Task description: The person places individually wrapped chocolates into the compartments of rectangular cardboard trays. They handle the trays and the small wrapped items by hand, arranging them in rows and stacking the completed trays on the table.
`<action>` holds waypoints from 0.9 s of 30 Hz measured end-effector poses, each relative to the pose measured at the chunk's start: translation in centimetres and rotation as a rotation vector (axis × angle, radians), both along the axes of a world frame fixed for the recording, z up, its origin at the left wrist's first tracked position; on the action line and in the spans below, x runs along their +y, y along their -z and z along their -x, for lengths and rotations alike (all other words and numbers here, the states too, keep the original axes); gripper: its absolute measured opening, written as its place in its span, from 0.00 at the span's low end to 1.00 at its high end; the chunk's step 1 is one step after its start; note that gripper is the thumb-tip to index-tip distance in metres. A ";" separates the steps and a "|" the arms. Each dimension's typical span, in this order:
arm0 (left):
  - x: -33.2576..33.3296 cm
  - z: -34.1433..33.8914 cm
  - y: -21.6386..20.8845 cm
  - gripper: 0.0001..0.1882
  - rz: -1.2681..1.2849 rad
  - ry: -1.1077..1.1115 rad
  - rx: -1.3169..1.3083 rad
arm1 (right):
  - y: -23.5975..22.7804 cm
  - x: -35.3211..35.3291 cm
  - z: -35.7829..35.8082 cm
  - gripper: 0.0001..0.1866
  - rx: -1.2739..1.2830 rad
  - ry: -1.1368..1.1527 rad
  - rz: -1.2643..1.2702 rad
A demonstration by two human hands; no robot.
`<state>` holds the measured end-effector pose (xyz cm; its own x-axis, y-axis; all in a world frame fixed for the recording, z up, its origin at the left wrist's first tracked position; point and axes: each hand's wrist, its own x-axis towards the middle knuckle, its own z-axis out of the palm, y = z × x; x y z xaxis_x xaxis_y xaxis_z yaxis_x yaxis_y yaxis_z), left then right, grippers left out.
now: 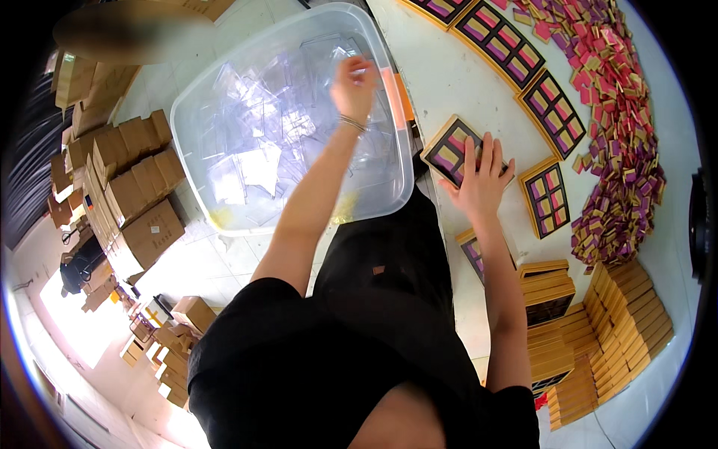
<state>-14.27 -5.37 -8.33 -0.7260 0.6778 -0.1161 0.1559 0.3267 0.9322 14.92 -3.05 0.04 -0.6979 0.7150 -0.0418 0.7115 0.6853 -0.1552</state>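
My left hand point(354, 90) is half curled over clear plastic pieces point(258, 105) in the tub point(405, 179); I can't tell if it grips any. My right hand point(480, 183), spread open, touches 1 box point(450, 146) on the table point(441, 82).

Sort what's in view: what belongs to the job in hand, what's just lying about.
Likely in the job:
left hand, at clear bin
clear plastic pieces in it
right hand, on black-and-gold tray
other filled trays
heap of small coloured pieces

Apparently just lying about:
cardboard boxes
black bundle
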 end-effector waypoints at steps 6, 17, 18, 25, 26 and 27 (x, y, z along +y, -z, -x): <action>-0.2 11.9 8.3 0.14 0.317 0.910 1.399 | -0.5 0.1 0.6 0.53 0.001 -0.066 0.018; 3.9 3.7 -22.5 0.10 -0.374 1.007 0.762 | -10.7 3.1 3.6 0.65 0.556 0.052 0.239; 4.9 1.1 -23.5 0.10 -0.492 1.064 0.652 | -11.3 4.6 3.4 0.64 0.573 0.043 0.313; 8.9 -13.7 -16.9 0.18 -0.412 0.668 -0.152 | -11.3 6.4 -9.6 0.60 0.255 0.486 0.206; 9.2 -15.5 -13.7 0.20 -0.352 0.595 -0.230 | -9.8 5.4 -13.1 0.62 0.212 0.568 0.121; 9.8 -17.3 -11.6 0.19 -0.236 0.662 -0.286 | -8.7 4.5 -16.2 0.61 0.137 0.633 0.123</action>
<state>2.99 4.43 3.30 -0.1227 0.9918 -0.0364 -0.0085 0.0356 0.9993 31.07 1.45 8.72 -0.1492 0.9847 -0.0905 0.9394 0.1126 -0.3237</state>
